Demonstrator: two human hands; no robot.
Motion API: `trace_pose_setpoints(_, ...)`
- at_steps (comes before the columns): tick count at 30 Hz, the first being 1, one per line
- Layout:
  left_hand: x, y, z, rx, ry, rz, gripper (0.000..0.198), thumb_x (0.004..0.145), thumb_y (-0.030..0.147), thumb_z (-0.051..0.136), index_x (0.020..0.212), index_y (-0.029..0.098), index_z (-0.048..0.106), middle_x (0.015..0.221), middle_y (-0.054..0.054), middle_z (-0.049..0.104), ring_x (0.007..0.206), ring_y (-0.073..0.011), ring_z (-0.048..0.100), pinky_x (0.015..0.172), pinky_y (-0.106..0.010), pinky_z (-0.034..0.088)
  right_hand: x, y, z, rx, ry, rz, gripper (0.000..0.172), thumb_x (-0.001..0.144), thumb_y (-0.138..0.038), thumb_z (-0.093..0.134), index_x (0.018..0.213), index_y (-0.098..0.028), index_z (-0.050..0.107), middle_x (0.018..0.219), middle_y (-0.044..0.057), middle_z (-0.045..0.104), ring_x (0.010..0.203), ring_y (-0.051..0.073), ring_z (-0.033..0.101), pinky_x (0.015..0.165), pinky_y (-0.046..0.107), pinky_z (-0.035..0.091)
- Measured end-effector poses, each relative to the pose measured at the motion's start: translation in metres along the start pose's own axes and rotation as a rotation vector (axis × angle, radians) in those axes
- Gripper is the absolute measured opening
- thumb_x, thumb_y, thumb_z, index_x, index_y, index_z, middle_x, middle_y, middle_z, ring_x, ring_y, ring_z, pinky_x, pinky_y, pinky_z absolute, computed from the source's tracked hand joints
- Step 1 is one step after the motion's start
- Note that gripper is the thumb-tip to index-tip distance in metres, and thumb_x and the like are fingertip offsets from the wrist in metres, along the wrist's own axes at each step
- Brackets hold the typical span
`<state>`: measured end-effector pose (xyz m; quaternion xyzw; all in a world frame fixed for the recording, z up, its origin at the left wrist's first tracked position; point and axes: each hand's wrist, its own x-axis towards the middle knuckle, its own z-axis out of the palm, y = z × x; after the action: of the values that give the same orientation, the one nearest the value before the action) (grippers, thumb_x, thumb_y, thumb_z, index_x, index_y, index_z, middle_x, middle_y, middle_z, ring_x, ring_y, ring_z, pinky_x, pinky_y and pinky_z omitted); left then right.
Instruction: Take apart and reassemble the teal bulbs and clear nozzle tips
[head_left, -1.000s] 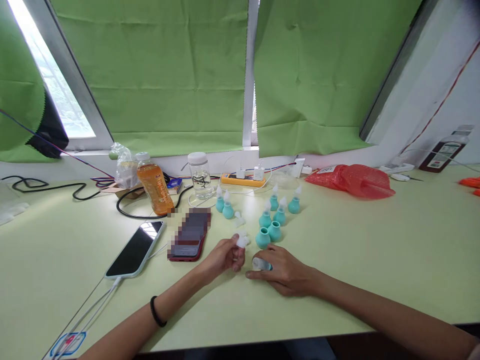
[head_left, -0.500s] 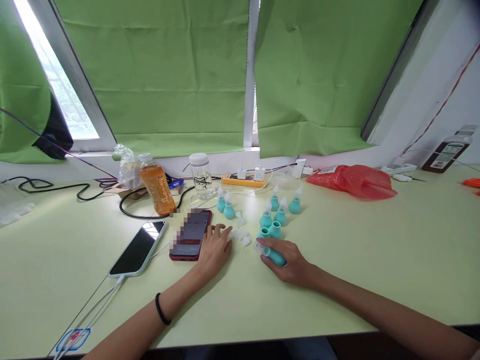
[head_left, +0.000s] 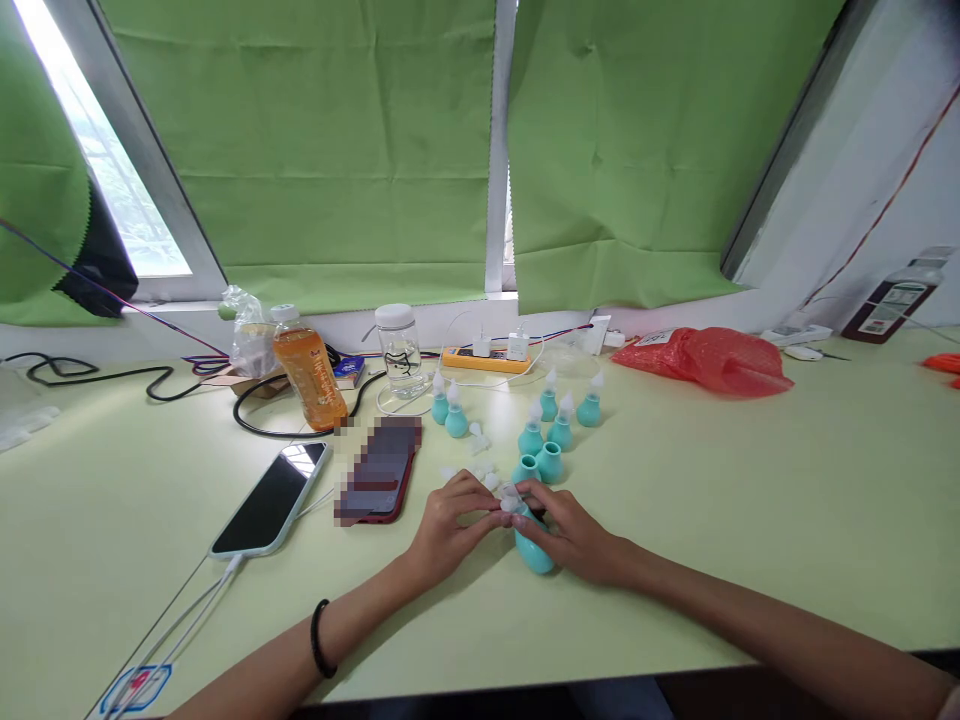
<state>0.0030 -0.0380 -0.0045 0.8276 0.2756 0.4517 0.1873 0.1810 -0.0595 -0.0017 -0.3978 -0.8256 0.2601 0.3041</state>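
- Right hand (head_left: 574,535) grips teal bottle (head_left: 534,556), tilted, between hands.
- Left hand (head_left: 454,525) pinches white tip (head_left: 508,504) at its mouth; seating unclear.
- Beyond hands: six tipped bottles (head_left: 531,440), two open bottles (head_left: 550,463), loose white pieces (head_left: 478,440).

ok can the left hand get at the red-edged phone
Probably yes: the phone lies close to the left hand, with only bare tabletop visible between them. The hand's fingertips meet at a whitish piece by a teal bottle, so it would likely have to leave that first.

green blinds (head_left: 300,150) | daylight in left window (head_left: 135,210) | white wall (head_left: 889,110) | pale yellow-green table (head_left: 787,500)
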Motion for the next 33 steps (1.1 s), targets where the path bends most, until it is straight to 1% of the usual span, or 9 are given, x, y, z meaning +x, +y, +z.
trace_pose_setpoints(3,-0.001,0.002,0.000,-0.035,-0.061,-0.043,0.021,0.079,0.027,0.046,0.073,0.016,0.063,0.067,-0.005,0.059,0.065,-0.0140,0.051,0.062,-0.029,0.043,0.000,0.002,0.000,0.028,-0.003,0.011,0.021,0.081,-0.036,0.039,0.093,-0.019,0.043,0.063,-0.003,0.051,0.053,0.010,0.044,0.052,0.023,0.034)
trace_pose_setpoints(6,-0.002,0.003,0.001,0.052,-0.087,-0.021,0.022,0.081,0.024,0.041,0.075,0.015,0.060,0.068,-0.006,0.058,0.067,-0.0140,0.049,0.062,-0.028,0.043,0.000,0.004,0.001,0.062,0.019,0.042,0.024,0.079,-0.040,0.042,0.091,-0.019,0.044,0.061,-0.003,0.052,0.053,0.010,0.045,0.052,0.024,0.036)
trace_pose_setpoints(12,-0.007,-0.004,0.002,0.444,0.048,0.289,0.010,0.078,0.014,0.046,0.081,0.014,0.056,0.069,-0.006,0.056,0.066,-0.0143,0.044,0.057,-0.028,0.040,0.001,0.004,0.005,0.284,0.012,0.125,0.027,0.077,-0.044,0.042,0.086,-0.019,0.046,0.058,-0.002,0.052,0.053,0.011,0.048,0.047,0.022,0.036)
trace_pose_setpoints(14,-0.008,-0.004,0.000,0.544,0.031,0.382,0.013,0.078,0.012,0.045,0.086,0.014,0.054,0.072,-0.006,0.056,0.068,-0.0151,0.044,0.057,-0.028,0.039,0.000,0.004,0.006,0.343,-0.005,0.152,0.027,0.078,-0.045,0.041,0.086,-0.019,0.045,0.058,-0.002,0.051,0.052,0.011,0.048,0.046,0.022,0.036)
trace_pose_setpoints(16,-0.007,-0.001,-0.003,0.618,-0.020,0.463,0.017,0.079,0.010,0.041,0.090,0.013,0.053,0.074,-0.007,0.056,0.070,-0.0165,0.045,0.057,-0.029,0.038,0.000,0.005,0.007,0.387,-0.013,0.175,0.028,0.078,-0.045,0.040,0.086,-0.019,0.044,0.056,-0.003,0.050,0.052,0.011,0.048,0.045,0.022,0.036)
trace_pose_setpoints(21,-0.005,0.007,-0.009,0.697,-0.105,0.612,0.019,0.080,0.008,0.035,0.088,0.009,0.052,0.074,-0.010,0.056,0.071,-0.0188,0.045,0.057,-0.033,0.038,0.000,0.007,0.008,0.441,-0.013,0.196,0.030,0.076,-0.048,0.042,0.082,-0.019,0.043,0.053,-0.004,0.047,0.048,0.010,0.045,0.043,0.021,0.034)
trace_pose_setpoints(26,-0.005,0.002,-0.009,0.637,-0.207,0.481,0.015,0.079,0.007,0.037,0.088,0.008,0.050,0.073,-0.007,0.053,0.073,-0.0171,0.041,0.063,-0.030,0.039,0.001,0.008,0.007,0.428,-0.035,0.184,0.029,0.076,-0.047,0.043,0.081,-0.018,0.043,0.051,-0.005,0.042,0.045,0.008,0.040,0.043,0.020,0.031)
trace_pose_setpoints(28,-0.006,-0.001,-0.007,0.652,-0.226,0.461,0.015,0.080,0.007,0.036,0.087,0.009,0.049,0.074,-0.007,0.052,0.075,-0.0175,0.041,0.065,-0.031,0.039,0.001,0.008,0.006,0.412,-0.043,0.177,0.029,0.076,-0.046,0.043,0.081,-0.018,0.043,0.051,-0.006,0.039,0.045,0.008,0.037,0.043,0.020,0.030)
trace_pose_setpoints(33,-0.007,-0.005,0.001,0.709,-0.192,0.388,0.013,0.081,0.008,0.033,0.082,0.011,0.046,0.073,-0.007,0.052,0.074,-0.0190,0.041,0.062,-0.033,0.036,0.002,0.009,0.006,0.355,-0.043,0.166,0.027,0.077,-0.044,0.042,0.084,-0.017,0.045,0.052,-0.006,0.033,0.047,0.007,0.031,0.044,0.019,0.026)
